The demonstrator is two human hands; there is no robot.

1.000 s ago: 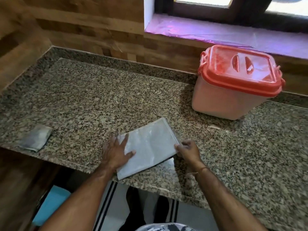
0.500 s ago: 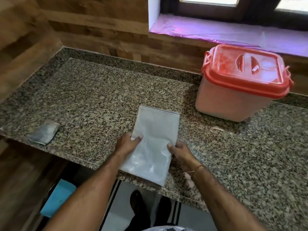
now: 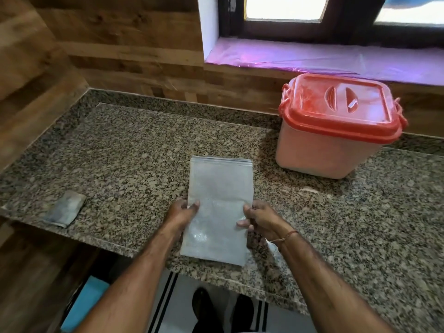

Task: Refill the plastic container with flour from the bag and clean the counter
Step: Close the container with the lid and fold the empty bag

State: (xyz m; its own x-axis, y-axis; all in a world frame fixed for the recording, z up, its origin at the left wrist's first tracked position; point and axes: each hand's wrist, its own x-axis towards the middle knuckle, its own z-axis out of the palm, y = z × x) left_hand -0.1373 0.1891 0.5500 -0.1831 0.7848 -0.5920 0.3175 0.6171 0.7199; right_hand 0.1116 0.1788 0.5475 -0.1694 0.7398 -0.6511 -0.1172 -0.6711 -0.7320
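Bare counter [image 3: 134, 150] is shown across the left and centre rear, bounded by the wooden wall [image 3: 144, 68]. The right rear is occupied by the lidded plastic container [image 3: 324, 150]. The centre front is taken by the flattened bag [image 3: 219, 188], gripped at its edges by the left hand [image 3: 180, 212] and right hand [image 3: 262, 217]. A folded cloth [image 3: 64, 209] lies at the left front edge, well apart from the bag. Bare granite is seen in front of the container.
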